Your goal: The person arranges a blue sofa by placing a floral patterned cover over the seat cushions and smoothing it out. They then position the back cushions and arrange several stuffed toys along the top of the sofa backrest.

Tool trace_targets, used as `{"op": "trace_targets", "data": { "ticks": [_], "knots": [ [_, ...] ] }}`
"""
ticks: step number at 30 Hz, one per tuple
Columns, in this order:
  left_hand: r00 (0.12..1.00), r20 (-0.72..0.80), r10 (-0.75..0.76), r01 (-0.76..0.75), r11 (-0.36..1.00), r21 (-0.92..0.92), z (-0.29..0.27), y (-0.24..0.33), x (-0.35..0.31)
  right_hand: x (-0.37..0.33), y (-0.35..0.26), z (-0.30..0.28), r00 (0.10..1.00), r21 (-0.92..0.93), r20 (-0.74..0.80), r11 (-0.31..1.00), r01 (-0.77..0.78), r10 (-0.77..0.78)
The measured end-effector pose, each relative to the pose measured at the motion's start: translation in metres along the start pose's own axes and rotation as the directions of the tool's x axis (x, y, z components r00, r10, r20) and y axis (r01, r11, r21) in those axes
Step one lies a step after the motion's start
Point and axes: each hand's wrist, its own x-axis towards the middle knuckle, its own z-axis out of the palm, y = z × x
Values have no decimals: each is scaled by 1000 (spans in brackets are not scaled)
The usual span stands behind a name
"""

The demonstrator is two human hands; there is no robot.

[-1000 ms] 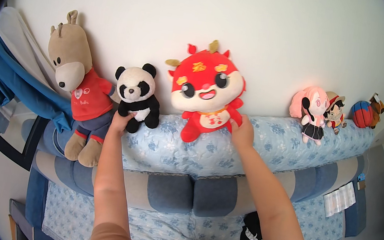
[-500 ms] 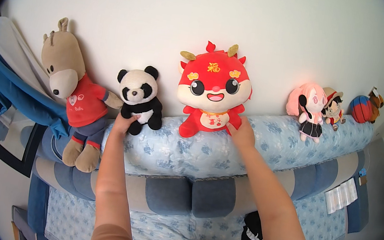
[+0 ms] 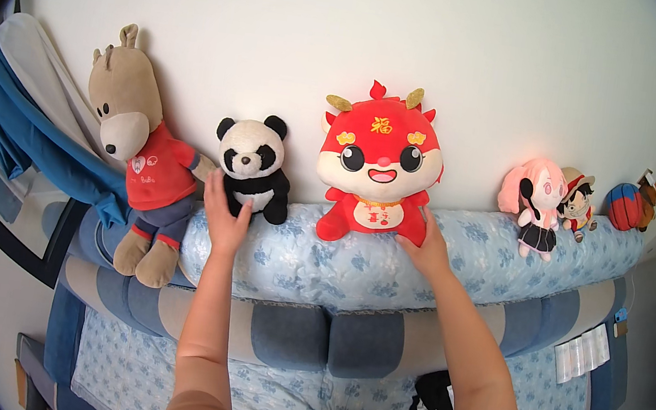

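Note:
A black-and-white panda plush (image 3: 252,162) sits upright on the floral bolster, left of the middle. Beside its left-hand side is my left hand (image 3: 226,212), fingers stretched up and thumb apart near its foot. A big red dragon plush (image 3: 381,158) with gold horns and a cream face sits to the panda's right. My right hand (image 3: 427,248) is cupped around the dragon's right-hand foot, fingers along its outer side and thumb below. Leaning left of the panda is a tall tan donkey plush (image 3: 160,173) in a red top.
The light blue floral bolster (image 3: 278,261) lies along the sofa back (image 3: 289,335) against a white wall (image 3: 286,23). A pink-haired doll (image 3: 540,205), a straw-hat doll (image 3: 576,202) and a blue-and-red ball (image 3: 625,207) sit right. Blue curtain cloth (image 3: 38,122) hangs left.
My left hand has let go of the panda's lower side, and its fingers have spread beside it. My right hand stays at the dragon's foot. The whole view has shifted slightly.

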Motion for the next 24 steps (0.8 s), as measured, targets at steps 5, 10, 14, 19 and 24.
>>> {"op": "trace_targets", "data": {
  "ticks": [5, 10, 14, 19, 24],
  "knots": [
    [981, 118, 156, -185, 934, 307, 3, 30, 20, -1, 5, 0, 997, -54, 64, 997, 57, -53],
    [988, 113, 108, -139, 937, 320, 4, 23, 23, -2, 3, 1, 996, -3, 46, 997, 80, -80],
    [990, 74, 123, -141, 927, 347, 13, 33, 24, -6, 6, -8, 994, -3, 37, 995, 99, -99],
    [902, -36, 429, -427, 903, 49, 22, 111, -1, -34, 7, -35, 997, 123, 75, 992, -26, 17],
    [649, 161, 744, -572, 617, -541, 95, 255, -65, -56, 52, -110, 969, -101, -245, 995, -1, -23]
  ]
}}
